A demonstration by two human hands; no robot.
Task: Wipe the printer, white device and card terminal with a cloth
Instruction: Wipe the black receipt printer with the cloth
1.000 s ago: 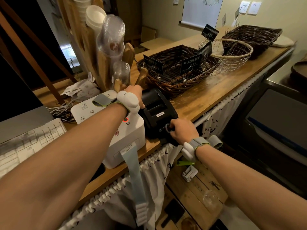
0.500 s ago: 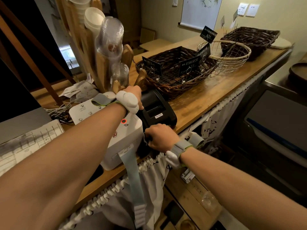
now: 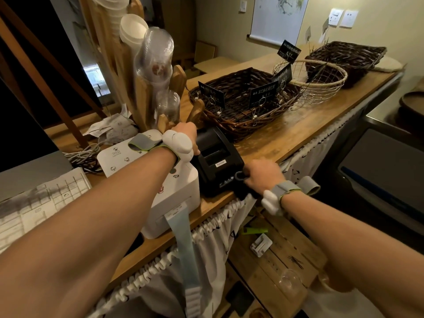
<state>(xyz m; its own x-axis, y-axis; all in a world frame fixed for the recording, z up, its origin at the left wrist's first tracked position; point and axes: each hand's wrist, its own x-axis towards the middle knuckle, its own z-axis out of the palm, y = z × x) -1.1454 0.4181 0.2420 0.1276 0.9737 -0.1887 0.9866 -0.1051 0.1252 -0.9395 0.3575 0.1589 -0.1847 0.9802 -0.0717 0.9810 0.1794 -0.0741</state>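
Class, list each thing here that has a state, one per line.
Printer: lid closed, upright on the counter.
White device: paper strip hanging from its front.
Cloth: bunched, against printer's front corner.
Right hand: grips the cloth.
Left hand: on printer's rear, fingers hidden.

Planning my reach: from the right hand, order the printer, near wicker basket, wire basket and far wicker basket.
1. Printer, beside the right hand.
2. Near wicker basket, behind printer.
3. Wire basket, farther right.
4. Far wicker basket, farthest back.

One black printer [image 3: 218,164], one white device [image 3: 146,180], one cloth [image 3: 239,177], two dark wicker baskets [image 3: 241,121] [image 3: 348,53], one wire basket [image 3: 321,95], two hands [image 3: 187,136] [image 3: 263,173]
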